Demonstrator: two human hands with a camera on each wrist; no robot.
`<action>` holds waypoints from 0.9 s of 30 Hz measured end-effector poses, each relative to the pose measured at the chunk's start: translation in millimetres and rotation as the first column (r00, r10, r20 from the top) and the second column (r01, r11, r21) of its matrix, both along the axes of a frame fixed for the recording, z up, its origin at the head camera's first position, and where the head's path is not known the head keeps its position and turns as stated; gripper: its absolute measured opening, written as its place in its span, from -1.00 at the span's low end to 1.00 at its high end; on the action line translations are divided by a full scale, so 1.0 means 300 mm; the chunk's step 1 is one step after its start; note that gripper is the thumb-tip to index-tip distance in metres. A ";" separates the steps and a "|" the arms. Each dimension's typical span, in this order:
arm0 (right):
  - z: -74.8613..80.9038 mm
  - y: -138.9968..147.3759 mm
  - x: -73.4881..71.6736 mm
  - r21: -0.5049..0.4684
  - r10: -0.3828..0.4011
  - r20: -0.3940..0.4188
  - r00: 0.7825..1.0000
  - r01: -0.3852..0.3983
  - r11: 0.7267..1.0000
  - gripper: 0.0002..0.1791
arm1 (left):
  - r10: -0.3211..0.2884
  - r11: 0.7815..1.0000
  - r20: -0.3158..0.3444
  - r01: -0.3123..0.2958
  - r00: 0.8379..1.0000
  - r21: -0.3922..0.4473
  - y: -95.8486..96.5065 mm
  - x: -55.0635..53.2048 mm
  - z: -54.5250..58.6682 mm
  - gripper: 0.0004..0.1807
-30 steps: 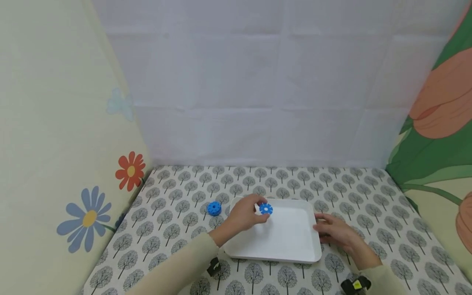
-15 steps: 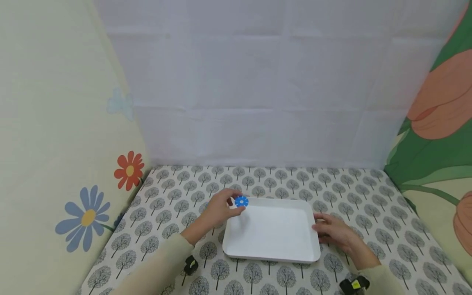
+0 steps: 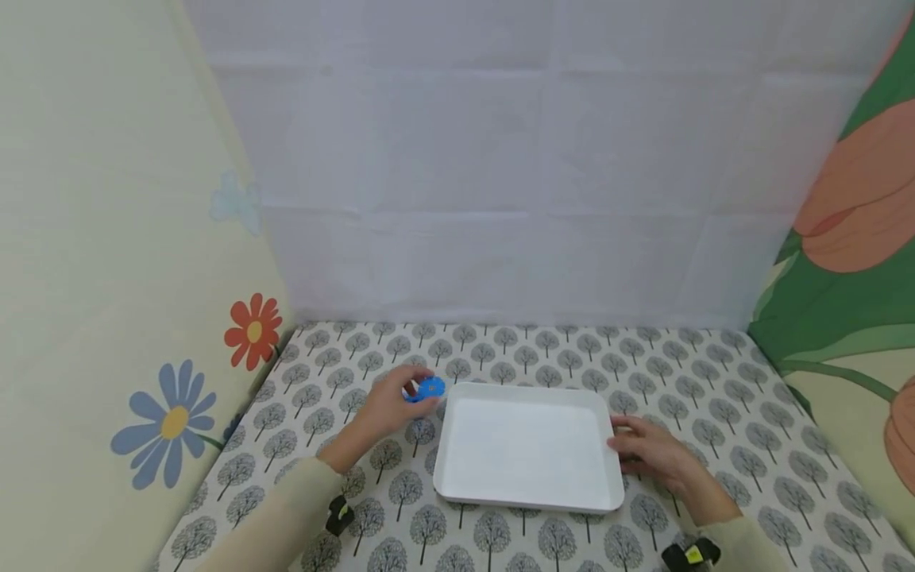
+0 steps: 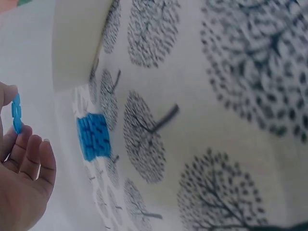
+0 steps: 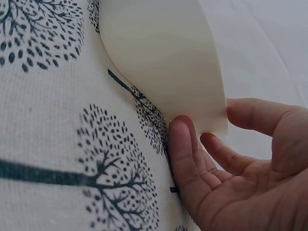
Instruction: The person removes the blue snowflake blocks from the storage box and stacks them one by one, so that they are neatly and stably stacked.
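A thin blue snowflake building disc is pinched by my left hand just beyond the tray's left edge. In the left wrist view the disc stands edge-on between thumb and finger, with the other fingers loosely bent. A stack of blue notched discs sits on the cloth; in the head view it is mostly hidden behind the left hand and overlaps the held disc. My right hand touches the right side of the white tray, its fingertips against the outer wall with relaxed fingers.
The tray is shallow and rectangular, lying flat on a tree-print tablecloth. A white curtain hangs behind the table. Flower-painted panels flank it, one on the left and one on the right.
My left hand has moved left with the blue disc, from over the tray to the spot by the disc stack. The right hand and the tray have stayed in place.
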State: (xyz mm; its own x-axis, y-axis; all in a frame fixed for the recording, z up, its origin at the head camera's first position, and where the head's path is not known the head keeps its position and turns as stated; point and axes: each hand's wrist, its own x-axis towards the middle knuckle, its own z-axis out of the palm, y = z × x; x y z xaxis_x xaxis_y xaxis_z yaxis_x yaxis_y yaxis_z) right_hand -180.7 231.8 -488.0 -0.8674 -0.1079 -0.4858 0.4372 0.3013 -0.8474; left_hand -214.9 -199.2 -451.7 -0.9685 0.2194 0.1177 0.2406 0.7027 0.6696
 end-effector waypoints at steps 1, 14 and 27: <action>0.001 0.001 -0.001 -0.002 0.003 0.000 1.000 -0.003 1.000 -0.27 | -0.002 1.000 -0.004 0.002 1.000 0.003 -0.010 -0.004 -0.004 -0.52; 0.007 -0.004 0.001 0.010 -0.003 0.009 1.000 0.003 1.000 -0.28 | 0.037 0.999 0.027 -0.036 0.999 -0.016 -0.087 -0.023 -0.064 -0.48; -0.001 0.003 -0.001 0.001 -0.001 0.004 1.000 0.001 1.000 -0.27 | 0.053 0.996 0.054 -0.049 0.997 -0.071 -0.104 -0.037 -0.100 -0.52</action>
